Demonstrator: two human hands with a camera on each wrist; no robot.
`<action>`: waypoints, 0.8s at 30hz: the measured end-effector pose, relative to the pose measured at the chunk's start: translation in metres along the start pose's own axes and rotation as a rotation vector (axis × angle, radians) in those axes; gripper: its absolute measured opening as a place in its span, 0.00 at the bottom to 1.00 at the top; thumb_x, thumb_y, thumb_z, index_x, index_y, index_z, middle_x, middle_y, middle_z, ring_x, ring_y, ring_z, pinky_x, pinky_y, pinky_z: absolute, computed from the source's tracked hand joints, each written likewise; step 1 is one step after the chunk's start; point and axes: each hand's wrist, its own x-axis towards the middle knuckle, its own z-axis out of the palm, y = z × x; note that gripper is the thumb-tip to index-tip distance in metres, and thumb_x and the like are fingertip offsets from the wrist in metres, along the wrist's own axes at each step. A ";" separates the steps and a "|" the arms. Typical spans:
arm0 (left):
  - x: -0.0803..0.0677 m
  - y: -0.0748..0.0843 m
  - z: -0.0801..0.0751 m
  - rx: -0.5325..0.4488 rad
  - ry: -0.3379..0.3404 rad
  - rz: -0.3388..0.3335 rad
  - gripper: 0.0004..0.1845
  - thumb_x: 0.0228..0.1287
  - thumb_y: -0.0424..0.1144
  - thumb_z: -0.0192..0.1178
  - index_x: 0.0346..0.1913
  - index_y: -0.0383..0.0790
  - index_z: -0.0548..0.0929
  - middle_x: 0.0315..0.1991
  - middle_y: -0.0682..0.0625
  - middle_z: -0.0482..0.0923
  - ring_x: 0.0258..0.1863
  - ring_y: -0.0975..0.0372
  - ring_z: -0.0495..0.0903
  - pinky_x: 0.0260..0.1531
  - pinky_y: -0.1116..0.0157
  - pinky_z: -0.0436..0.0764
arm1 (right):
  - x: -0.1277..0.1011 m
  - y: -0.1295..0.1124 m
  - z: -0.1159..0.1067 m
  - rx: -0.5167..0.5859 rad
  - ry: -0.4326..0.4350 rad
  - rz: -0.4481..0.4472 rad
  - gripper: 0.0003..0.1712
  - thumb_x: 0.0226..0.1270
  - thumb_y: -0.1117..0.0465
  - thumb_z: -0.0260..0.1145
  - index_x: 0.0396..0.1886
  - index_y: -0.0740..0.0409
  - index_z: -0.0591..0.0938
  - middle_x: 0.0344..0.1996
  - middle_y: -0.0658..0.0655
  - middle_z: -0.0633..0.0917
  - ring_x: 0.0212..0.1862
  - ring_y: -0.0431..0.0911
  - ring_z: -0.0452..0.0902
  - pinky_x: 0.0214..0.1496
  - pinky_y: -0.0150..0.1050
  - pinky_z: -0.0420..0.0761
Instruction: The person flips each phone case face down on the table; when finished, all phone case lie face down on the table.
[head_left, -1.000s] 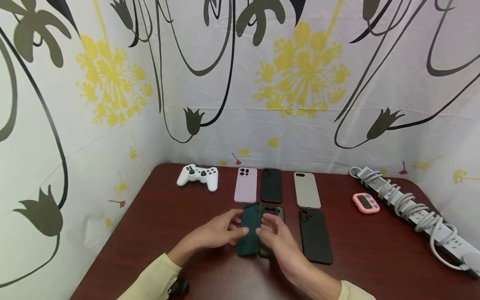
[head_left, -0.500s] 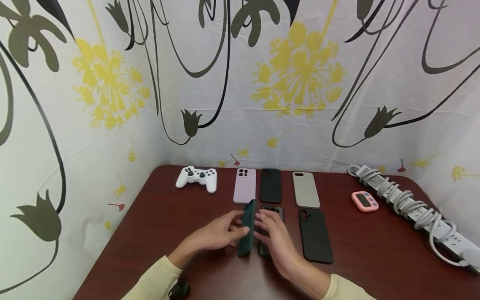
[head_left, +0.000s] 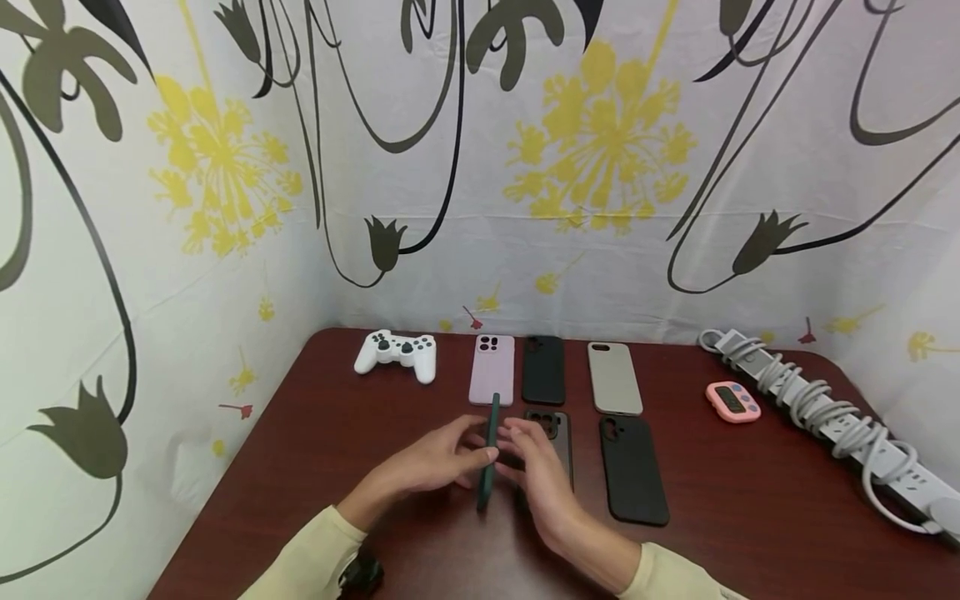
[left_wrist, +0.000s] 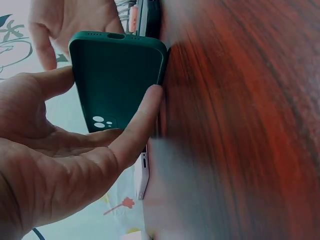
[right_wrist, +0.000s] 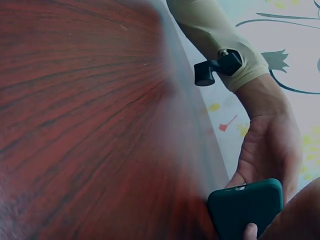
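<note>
A dark green phone case stands on its long edge in the head view, seen edge-on. My left hand grips it by its two long edges, with thumb and fingers. The left wrist view shows the hollow inside of the green phone case and its camera holes. On the case's other side is my right hand, its fingers loosely bent and near the outer face. In the right wrist view a fingertip lies in front of that face; I cannot tell whether it touches. Behind the right hand lies a grey phone case, partly hidden.
Lilac, black and beige phone cases lie at the back of the table; another black case is right. A white game controller, pink timer and cord-wrapped power strip lie around.
The green phone case has turned from a tilted, face-visible pose to edge-on, held in the left hand. The right hand has shifted left, towards the case.
</note>
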 end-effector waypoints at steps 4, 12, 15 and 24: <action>-0.002 -0.001 -0.004 -0.052 0.025 0.019 0.34 0.77 0.47 0.64 0.78 0.41 0.66 0.64 0.36 0.80 0.50 0.55 0.89 0.47 0.53 0.90 | 0.001 0.004 0.002 -0.020 -0.033 0.014 0.30 0.89 0.50 0.43 0.78 0.65 0.62 0.76 0.69 0.68 0.75 0.58 0.69 0.72 0.52 0.80; -0.007 -0.005 -0.011 -0.182 0.050 0.059 0.34 0.75 0.36 0.66 0.78 0.39 0.66 0.69 0.35 0.76 0.56 0.52 0.87 0.48 0.51 0.90 | 0.003 0.009 0.002 -0.080 -0.131 0.078 0.30 0.88 0.53 0.47 0.80 0.63 0.65 0.79 0.70 0.64 0.77 0.61 0.69 0.75 0.56 0.76; -0.009 -0.004 -0.014 -0.222 0.026 0.058 0.34 0.75 0.33 0.64 0.79 0.38 0.65 0.70 0.33 0.75 0.57 0.51 0.87 0.44 0.50 0.91 | 0.003 0.010 0.002 -0.116 -0.151 0.078 0.30 0.87 0.54 0.49 0.80 0.62 0.66 0.80 0.71 0.64 0.76 0.62 0.72 0.77 0.60 0.73; -0.017 -0.007 -0.020 -0.206 0.027 0.058 0.33 0.76 0.29 0.60 0.80 0.36 0.63 0.71 0.32 0.74 0.61 0.45 0.85 0.40 0.53 0.92 | 0.004 0.013 0.006 -0.292 -0.153 -0.011 0.32 0.78 0.60 0.63 0.78 0.59 0.69 0.76 0.68 0.69 0.75 0.64 0.69 0.74 0.63 0.74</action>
